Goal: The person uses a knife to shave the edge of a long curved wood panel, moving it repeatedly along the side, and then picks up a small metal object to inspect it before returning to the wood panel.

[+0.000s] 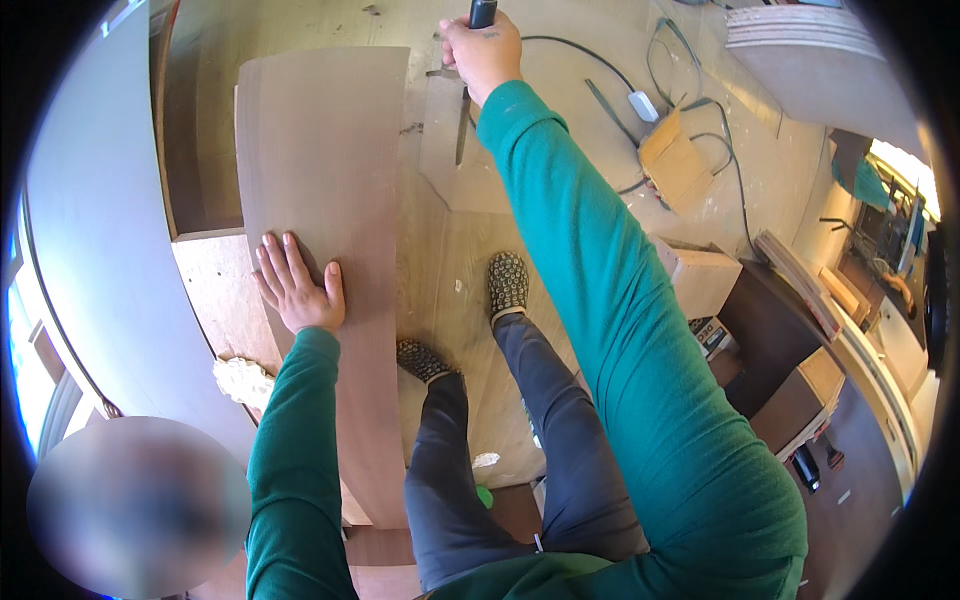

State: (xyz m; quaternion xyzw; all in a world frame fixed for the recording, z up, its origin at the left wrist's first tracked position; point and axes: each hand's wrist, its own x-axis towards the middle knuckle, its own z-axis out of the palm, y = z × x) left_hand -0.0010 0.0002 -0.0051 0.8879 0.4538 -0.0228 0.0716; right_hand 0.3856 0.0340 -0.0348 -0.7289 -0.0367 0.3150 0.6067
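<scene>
My left hand [300, 289] lies flat, fingers stretched, on a long brown wood-grain board [330, 150]. The board runs lengthwise at my left and rests over other wooden panels. Far ahead, past the board's right edge, my right hand [484, 52] is closed round a tool with a black handle [483, 12]. Most of that tool is hidden by the fist and cut off by the top rim, so its kind is unclear. A narrow dark strip [462, 130] shows just below this hand; I cannot tell whether it belongs to the tool.
A black cable [580, 48] with a white block [643, 106] trails over the floor beside a torn cardboard piece [676, 160]. Wooden boxes [700, 280] and panels crowd the right. A large pale panel [95, 200] stands at the left, near a blurred round patch.
</scene>
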